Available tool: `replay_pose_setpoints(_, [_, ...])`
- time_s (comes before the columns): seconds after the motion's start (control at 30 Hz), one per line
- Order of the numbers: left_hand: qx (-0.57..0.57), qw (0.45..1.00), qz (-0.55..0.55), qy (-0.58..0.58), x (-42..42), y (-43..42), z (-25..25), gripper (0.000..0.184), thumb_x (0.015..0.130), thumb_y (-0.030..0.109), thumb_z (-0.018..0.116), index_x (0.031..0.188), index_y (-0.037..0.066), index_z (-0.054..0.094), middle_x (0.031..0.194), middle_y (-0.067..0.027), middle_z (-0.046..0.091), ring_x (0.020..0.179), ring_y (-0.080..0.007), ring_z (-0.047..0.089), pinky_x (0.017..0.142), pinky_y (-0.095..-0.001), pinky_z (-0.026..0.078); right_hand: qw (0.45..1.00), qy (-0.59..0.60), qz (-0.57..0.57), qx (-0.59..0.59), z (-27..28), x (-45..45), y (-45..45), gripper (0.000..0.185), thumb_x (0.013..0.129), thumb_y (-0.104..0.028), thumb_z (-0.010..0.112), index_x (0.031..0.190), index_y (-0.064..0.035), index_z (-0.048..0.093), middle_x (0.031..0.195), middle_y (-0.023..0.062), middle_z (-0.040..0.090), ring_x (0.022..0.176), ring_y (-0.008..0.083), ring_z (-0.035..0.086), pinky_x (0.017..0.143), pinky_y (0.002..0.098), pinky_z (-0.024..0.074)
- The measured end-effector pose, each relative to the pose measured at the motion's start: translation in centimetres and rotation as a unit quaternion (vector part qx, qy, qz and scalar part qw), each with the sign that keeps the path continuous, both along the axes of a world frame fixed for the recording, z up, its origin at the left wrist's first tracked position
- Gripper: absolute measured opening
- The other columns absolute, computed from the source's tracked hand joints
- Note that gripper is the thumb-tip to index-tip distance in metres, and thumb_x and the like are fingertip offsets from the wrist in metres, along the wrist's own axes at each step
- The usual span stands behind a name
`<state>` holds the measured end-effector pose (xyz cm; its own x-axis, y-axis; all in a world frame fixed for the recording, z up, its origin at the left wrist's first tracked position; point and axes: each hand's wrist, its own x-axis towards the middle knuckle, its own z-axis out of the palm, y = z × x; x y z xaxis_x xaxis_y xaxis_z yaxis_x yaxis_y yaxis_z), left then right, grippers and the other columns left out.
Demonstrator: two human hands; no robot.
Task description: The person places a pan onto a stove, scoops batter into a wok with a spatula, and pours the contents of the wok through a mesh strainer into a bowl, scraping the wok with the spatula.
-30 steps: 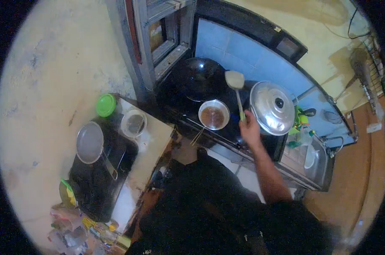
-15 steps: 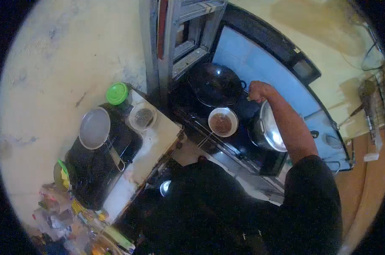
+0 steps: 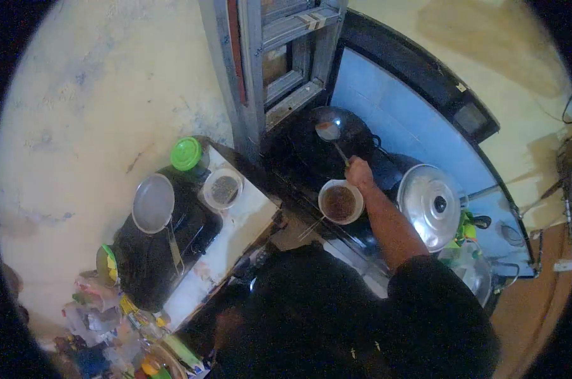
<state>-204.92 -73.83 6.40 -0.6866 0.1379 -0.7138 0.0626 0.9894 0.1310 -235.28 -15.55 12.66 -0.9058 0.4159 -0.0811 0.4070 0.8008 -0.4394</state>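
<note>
My right hand [image 3: 360, 173] grips the handle of a metal spatula [image 3: 328, 131], its blade over the dark wok [image 3: 317, 151] on the stove. Just below that hand sits a round strainer [image 3: 341, 201] with brown contents, its thin handle pointing down and left. To the right stands a large pot under a shiny lid [image 3: 429, 203] with a black knob. Of my left hand nothing clear shows; a dim patch of skin at the lower left of my dark shirt is too dark to make out.
On the left counter [image 3: 261, 202] are a grey pan [image 3: 153, 203], a green-lidded container [image 3: 186, 153] and a clear tub [image 3: 223, 189]. Plastic bags [image 3: 100, 316] lie at the lower left. A wooden window frame [image 3: 292, 101] stands behind the stove, and a sink area is at the right.
My right hand has come back from beyond the wok's right side, down and left, and the spatula blade now shows over the wok. The covered pot is in fuller view as the camera turned.
</note>
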Motion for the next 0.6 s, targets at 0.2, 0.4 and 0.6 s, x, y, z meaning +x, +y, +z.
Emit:
replay_pose_setpoints(0.2, [-0.005, 1.0, 0.001, 0.0, -1.3, -1.1, 0.2, 0.036, 0.084, 0.04, 0.058, 0.096, 0.007, 0.067, 0.091, -0.011, 0.067, 0.082, -0.0261, 0.063, 0.076, -0.0397, 0.05, 0.99, 0.119, -0.045, -0.061, -0.2, -1.0, -0.5, 0.026, 0.078, -0.012, 0.059, 0.103, -0.0055, 0.061, 0.096, 0.0225, 0.062, 0.093, 0.0395, 0.06, 0.083, 0.0463, 0.0482])
replay_pose_setpoints(0.4, [0.018, 1.0, 0.006, -0.005, -0.9, -2.7, -1.2, 0.035, 0.085, 0.04, 0.057, 0.098, 0.009, 0.066, 0.089, -0.0093, 0.068, 0.078, -0.023, 0.063, 0.072, -0.037, 0.049, 0.971, 0.211, -0.064, -0.087, 0.1, 2.1, -2.1, 0.029, 0.08, -0.008, 0.058, 0.109, -0.0041, 0.06, 0.097, 0.0195, 0.064, 0.093, 0.0347, 0.062, 0.083, 0.0416, 0.0486])
replay_pose_setpoints(0.6, [0.066, 0.998, 0.017, -0.008, -0.7, -5.1, -4.5, 0.035, 0.086, 0.04, 0.057, 0.1, 0.01, 0.065, 0.087, -0.0076, 0.068, 0.074, -0.0199, 0.062, 0.067, -0.0344, 0.049, 0.966, 0.201, -0.046, -0.153, 7.2, 14.0, -5.1, 0.028, 0.079, -0.006, 0.061, 0.107, -0.003, 0.062, 0.099, 0.0177, 0.065, 0.094, 0.0304, 0.064, 0.084, 0.0363, 0.0488])
